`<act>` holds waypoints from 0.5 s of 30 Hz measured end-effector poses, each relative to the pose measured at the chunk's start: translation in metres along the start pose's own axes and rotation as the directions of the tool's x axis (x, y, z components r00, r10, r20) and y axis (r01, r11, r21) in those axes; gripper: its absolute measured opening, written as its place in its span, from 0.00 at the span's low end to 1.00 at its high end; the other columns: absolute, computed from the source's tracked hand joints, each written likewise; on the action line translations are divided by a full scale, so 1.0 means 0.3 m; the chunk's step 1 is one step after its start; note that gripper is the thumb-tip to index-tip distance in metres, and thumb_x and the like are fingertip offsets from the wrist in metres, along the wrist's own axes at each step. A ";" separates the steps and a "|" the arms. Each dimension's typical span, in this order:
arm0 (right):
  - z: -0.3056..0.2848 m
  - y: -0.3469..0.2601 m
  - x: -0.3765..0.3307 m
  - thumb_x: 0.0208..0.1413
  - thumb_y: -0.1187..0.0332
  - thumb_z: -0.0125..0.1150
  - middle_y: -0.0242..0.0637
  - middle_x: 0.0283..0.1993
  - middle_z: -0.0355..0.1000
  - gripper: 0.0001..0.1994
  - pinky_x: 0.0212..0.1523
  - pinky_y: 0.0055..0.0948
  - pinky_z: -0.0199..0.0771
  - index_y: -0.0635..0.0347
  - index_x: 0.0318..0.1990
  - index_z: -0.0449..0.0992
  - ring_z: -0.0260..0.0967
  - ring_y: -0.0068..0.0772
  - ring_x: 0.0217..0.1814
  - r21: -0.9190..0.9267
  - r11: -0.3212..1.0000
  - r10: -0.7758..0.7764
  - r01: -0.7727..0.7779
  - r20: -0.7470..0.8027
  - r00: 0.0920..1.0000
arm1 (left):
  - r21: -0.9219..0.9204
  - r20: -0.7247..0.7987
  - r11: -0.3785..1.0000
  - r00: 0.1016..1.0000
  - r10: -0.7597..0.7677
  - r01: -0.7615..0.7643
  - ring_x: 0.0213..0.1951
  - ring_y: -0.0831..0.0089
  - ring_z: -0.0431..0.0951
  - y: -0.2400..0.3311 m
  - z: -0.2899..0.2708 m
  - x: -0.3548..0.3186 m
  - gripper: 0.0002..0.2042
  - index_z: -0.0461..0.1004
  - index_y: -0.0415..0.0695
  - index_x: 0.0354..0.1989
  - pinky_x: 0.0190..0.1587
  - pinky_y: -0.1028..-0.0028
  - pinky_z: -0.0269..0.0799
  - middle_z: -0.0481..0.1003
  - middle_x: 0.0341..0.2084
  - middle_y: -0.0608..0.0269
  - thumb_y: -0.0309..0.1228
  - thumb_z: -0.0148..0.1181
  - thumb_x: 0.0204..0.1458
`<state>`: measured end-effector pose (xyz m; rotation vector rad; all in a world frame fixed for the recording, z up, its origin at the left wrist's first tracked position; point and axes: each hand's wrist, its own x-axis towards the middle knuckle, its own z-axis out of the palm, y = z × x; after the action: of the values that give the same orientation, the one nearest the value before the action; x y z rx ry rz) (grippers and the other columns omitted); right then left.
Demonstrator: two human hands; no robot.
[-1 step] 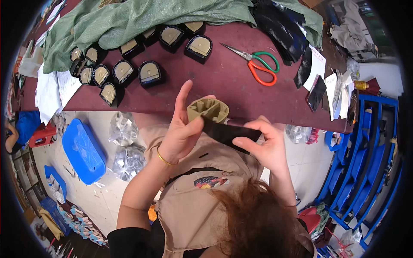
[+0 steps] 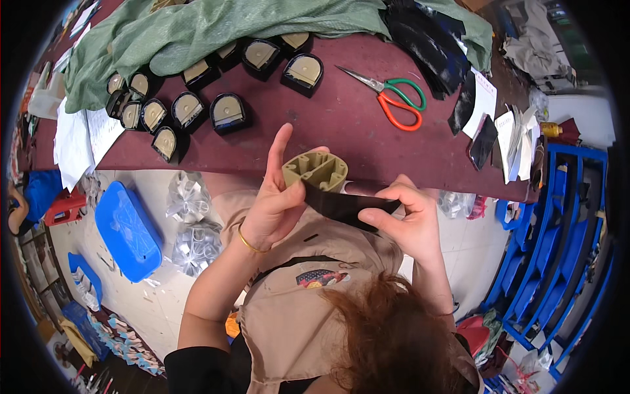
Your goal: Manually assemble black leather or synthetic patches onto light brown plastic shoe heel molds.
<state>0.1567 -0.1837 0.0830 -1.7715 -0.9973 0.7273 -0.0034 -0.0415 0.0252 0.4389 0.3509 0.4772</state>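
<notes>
Left hand point(image 2: 272, 207) holds a tan plastic form point(image 2: 316, 171) just above the near edge of the maroon worktop point(image 2: 354, 125); its grip is closed on the form, index finger raised clear; right hand point(image 2: 403, 220) pinches a black strip point(image 2: 344, 207) between thumb and fingers, grip narrow and closed on it; the strip runs up to the form and touches its underside. Finished black-covered pieces point(image 2: 190, 108) lie in rows on the worktop beside green cloth point(image 2: 216, 29); scissors point(image 2: 390, 98) with red and green handles lie well apart, to the right.
</notes>
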 end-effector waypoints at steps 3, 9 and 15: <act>-0.031 -0.014 0.023 0.37 0.70 0.76 0.31 0.24 0.73 0.11 0.32 0.24 0.61 0.60 0.27 0.79 0.62 0.24 0.28 0.012 0.999 0.040 -0.040 0.040 0.998 | -0.182 0.151 0.978 0.986 -0.074 0.101 0.62 0.58 0.63 -0.016 -0.017 -0.001 0.49 0.37 0.67 0.70 0.62 0.57 0.61 0.59 0.62 0.52 0.31 0.69 0.45; -0.050 0.012 0.065 0.35 0.68 0.77 0.30 0.22 0.73 0.11 0.31 0.25 0.61 0.59 0.27 0.80 0.62 0.25 0.28 0.063 0.998 0.024 -0.032 0.124 0.992 | -0.191 0.298 0.943 0.932 -0.207 0.271 0.62 0.55 0.62 -0.027 -0.014 0.028 0.46 0.42 0.62 0.68 0.62 0.56 0.60 0.57 0.63 0.48 0.35 0.70 0.45; -0.022 0.001 0.056 0.35 0.68 0.77 0.30 0.22 0.73 0.12 0.32 0.26 0.61 0.60 0.26 0.80 0.62 0.26 0.28 0.103 0.993 0.047 -0.059 0.116 0.992 | -0.319 0.300 0.845 0.891 -0.340 0.430 0.66 0.55 0.56 -0.002 0.013 0.055 0.37 0.52 0.52 0.63 0.65 0.57 0.54 0.58 0.62 0.46 0.34 0.68 0.47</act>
<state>0.1705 -0.1721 0.0845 -1.6846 -0.9709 0.9065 0.0122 -0.0349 0.0244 0.0364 0.1061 0.0840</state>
